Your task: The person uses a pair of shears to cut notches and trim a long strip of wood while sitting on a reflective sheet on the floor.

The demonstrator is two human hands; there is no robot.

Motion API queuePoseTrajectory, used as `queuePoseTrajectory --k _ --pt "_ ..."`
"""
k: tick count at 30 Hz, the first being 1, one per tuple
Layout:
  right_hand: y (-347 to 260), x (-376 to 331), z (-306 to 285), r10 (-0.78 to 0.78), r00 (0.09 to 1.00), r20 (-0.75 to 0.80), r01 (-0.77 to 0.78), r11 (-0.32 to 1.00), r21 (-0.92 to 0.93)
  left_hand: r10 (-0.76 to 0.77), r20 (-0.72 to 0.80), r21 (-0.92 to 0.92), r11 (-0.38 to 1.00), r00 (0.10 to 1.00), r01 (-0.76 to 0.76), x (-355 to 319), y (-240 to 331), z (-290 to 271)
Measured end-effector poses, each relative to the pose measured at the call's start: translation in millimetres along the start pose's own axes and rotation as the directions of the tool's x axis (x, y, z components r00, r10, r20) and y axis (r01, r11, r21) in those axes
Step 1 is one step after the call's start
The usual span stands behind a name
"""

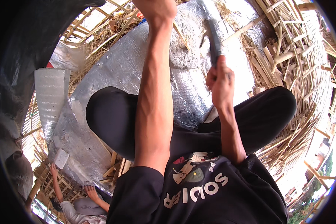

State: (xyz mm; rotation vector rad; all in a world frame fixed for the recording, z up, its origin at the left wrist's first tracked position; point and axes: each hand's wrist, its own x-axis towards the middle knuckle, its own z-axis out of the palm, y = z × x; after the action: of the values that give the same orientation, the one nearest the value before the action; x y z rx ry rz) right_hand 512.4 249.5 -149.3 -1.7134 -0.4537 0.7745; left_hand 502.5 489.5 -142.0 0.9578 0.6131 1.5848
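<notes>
My right hand (221,76) is closed round the handle of a knife with a long, dark blade (214,35). The blade points away from me, over a brightly lit silver sheet (119,71). My left arm reaches far forward, and my left hand (158,9) is cut off by the top edge, so its fingers are hidden. Just right of that wrist, a thin split bamboo strip (181,36) slants down across a grey, pitted block (184,52). My legs are crossed on the sheet.
Split bamboo lattice (298,63) lies piled along the right, with straw and strips at the far left. A ribbed grey panel (50,95) stands at the left. At lower left another person's hand (53,170) touches a whitish block (61,158).
</notes>
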Motion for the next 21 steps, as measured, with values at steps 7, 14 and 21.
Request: queuePoseTrajectory --k 7,14,21 --pt "59.6 1.7 19.5 0.066 0.998 -0.024 -0.068 0.826 -0.56 -0.138 -0.005 -0.159 0.978 0.99 0.136 11.3 -11.1 -14.7" --pt "-13.0 -3.5 3.2 -0.269 0.962 -0.055 0.274 0.957 0.098 0.036 -0.025 -0.044 0.998 0.999 -0.037 12.6 1.4 1.7" --pt "4.7 -5.9 -0.5 0.163 0.986 0.018 -0.158 0.971 -0.18 0.07 0.0 0.044 0.997 0.998 -0.07 11.9 1.4 -1.6"
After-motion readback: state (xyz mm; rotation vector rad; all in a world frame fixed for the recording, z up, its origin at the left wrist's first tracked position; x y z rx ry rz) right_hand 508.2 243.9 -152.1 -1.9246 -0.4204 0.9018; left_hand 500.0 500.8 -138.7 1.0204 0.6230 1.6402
